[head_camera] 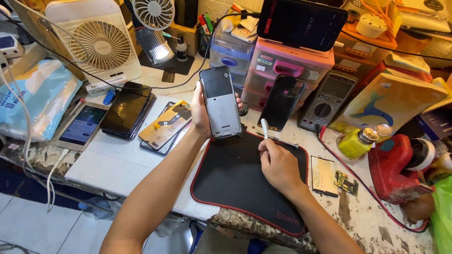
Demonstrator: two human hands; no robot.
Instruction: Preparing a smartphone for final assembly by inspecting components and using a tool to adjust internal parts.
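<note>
Gripping a phone frame [220,101], the left hand [200,115] hides its edge.

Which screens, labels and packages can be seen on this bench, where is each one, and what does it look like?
Phone: propped on pink drawers, dark screen, small lit digits.
Phone: flat, far left, silver frame, lit pale screen.
Dark phones: stacked beside it, screens off.
Opened phone: in left hand, grey inside.
Multimeter: behind mat, grey display blank.
Plastic package: left edge, blue and white.
Yellow bottle: right, printed label.
</note>
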